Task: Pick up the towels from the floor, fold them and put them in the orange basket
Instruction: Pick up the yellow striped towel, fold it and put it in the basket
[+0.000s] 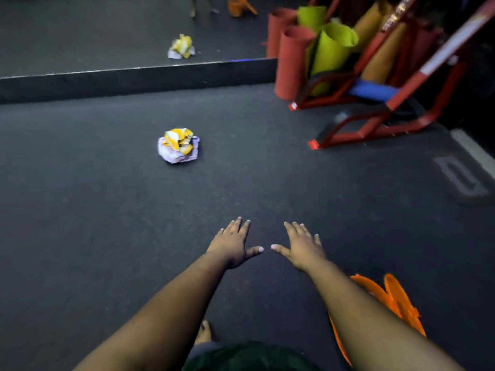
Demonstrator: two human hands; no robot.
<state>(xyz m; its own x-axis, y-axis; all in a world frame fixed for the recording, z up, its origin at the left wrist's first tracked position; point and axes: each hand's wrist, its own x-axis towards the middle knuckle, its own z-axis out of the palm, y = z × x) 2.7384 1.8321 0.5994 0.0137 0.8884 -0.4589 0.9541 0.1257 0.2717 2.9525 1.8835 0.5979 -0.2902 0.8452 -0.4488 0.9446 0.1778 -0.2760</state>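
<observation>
The left hand (232, 246) and right hand (301, 247) reach forward side by side, fingers straight and spread, holding nothing. One crumpled bundle of towels (178, 145) lies on the dark floor (80, 210), well ahead and left of both hands. One orange basket (388, 303) sits under the right forearm. A mirror (107, 30), apparently, repeats the bundle. Rolled mats (316, 49) stand in a red rack (375, 124) at the far right.

yellow-white crumpled towels (178, 145), orange basket (396, 298), dark grey floor (107, 210)
</observation>
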